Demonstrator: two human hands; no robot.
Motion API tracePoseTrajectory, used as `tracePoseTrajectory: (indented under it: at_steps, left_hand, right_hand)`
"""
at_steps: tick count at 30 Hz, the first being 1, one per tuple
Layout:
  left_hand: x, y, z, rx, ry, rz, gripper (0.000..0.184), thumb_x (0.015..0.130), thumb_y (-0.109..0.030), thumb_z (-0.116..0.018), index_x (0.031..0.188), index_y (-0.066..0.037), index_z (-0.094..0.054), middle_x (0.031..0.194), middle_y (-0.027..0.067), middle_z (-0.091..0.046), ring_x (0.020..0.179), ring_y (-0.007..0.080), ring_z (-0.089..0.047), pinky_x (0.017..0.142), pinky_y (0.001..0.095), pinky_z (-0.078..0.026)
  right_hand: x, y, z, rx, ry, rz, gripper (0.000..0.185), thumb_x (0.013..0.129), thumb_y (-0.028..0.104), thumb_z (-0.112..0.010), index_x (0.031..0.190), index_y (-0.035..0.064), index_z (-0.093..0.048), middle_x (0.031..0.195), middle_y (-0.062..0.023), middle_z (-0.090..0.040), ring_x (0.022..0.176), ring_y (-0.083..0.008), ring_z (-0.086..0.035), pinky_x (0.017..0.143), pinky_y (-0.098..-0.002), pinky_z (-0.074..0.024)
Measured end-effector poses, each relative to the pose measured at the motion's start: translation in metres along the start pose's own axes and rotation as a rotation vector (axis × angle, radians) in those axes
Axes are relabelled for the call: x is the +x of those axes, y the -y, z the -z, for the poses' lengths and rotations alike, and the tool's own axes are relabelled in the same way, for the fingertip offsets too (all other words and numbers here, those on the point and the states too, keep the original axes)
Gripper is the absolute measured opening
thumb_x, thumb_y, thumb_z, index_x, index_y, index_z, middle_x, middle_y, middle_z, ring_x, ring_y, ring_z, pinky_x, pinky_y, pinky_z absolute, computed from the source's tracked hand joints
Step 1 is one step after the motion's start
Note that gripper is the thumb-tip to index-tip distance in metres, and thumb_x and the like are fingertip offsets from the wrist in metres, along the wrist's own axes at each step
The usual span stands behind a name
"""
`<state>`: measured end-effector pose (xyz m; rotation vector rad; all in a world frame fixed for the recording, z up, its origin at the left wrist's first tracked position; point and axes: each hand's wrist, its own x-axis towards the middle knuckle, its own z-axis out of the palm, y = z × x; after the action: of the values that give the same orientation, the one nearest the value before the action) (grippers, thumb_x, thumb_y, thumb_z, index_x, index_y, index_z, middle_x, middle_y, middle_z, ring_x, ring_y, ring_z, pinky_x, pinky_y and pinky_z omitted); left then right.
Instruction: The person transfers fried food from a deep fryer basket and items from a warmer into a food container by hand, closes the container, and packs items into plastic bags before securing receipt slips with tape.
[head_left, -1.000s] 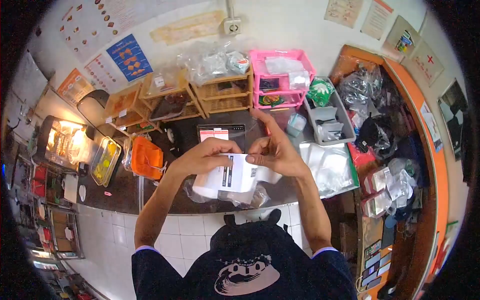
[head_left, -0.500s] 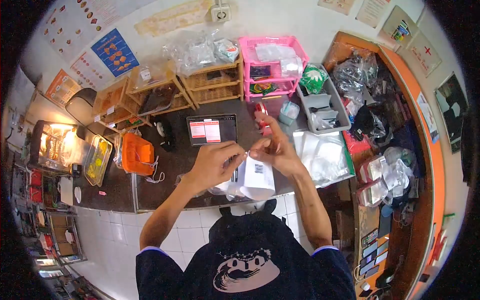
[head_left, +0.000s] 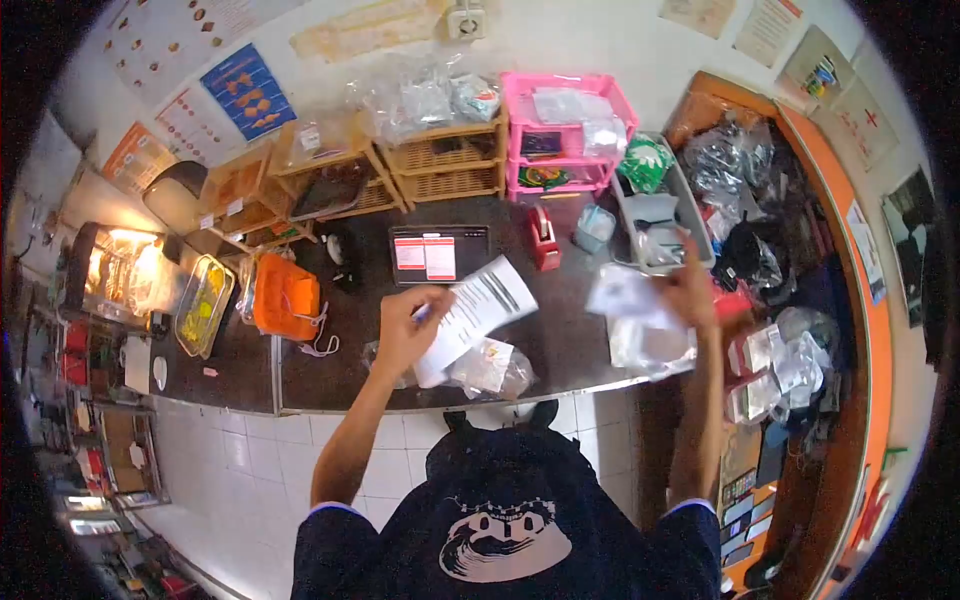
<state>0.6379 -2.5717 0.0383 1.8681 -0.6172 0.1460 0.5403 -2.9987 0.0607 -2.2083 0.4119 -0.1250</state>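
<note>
In the head view, my left hand pinches a white printed paper with lines of text and a dark band. My right hand, smeared by motion, is out to the right with a second white paper, whose print is too blurred to read. Below the printed paper, a clear plastic bag with a white label lies at the counter's front edge. Behind the left hand's paper stands a tablet with a lit screen. Between the hands, farther back, is a red tape dispenser.
An orange basket and a tray with yellow items stand to the left. Wooden racks and a pink shelf line the back. A grey bin and clear plastic sleeves are on the right.
My hands were close together at the paper and are now wide apart, each with a paper. The right hand has swung right, and the left paper now shows its printed side.
</note>
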Motion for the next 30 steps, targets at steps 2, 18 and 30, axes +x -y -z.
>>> tracePoseTrajectory:
  at_steps: [2, 18, 30]
  left_hand:
    - [-0.006, 0.012, 0.006, -0.051, -0.063, 0.141, 0.017, 0.089, -0.014, -0.069, 0.089, 0.002, -0.069, 0.075, 0.0045, -0.069, 0.064, 0.0076, -0.059, 0.059, 0.0246, -0.046]
    - [-0.172, 0.065, -0.116, -0.170, 0.247, 0.562, 0.012, 0.090, -0.014, -0.065, 0.093, -0.003, -0.064, 0.077, 0.0058, -0.066, 0.068, 0.0095, -0.059, 0.060, 0.0280, -0.045]
    - [-0.156, 0.107, -0.149, 0.459, -0.133, 0.432, 0.019, 0.082, -0.028, -0.074, 0.087, -0.011, -0.067, 0.070, 0.0036, -0.063, 0.060, 0.0250, -0.059, 0.055, 0.0361, -0.046]
  right_hand:
    - [0.031, -0.089, 0.052, -0.300, -0.194, 0.052, 0.092, 0.072, 0.007, -0.074, 0.148, 0.0112, -0.023, 0.078, -0.0183, -0.066, 0.069, -0.0309, -0.064, 0.060, -0.0394, -0.0501]
    - [-0.012, 0.099, 0.099, 0.266, 0.154, 0.132, 0.043, 0.091, 0.025, -0.067, 0.128, 0.0065, -0.057, 0.059, 0.0058, -0.046, 0.048, -0.0033, -0.036, 0.042, -0.0209, -0.0271]
    - [-0.024, 0.047, 0.104, 0.386, 0.170, 0.069, 0.040, 0.092, 0.016, -0.063, 0.130, 0.0059, -0.057, 0.064, 0.0066, -0.049, 0.057, -0.0043, -0.042, 0.054, -0.0209, -0.0334]
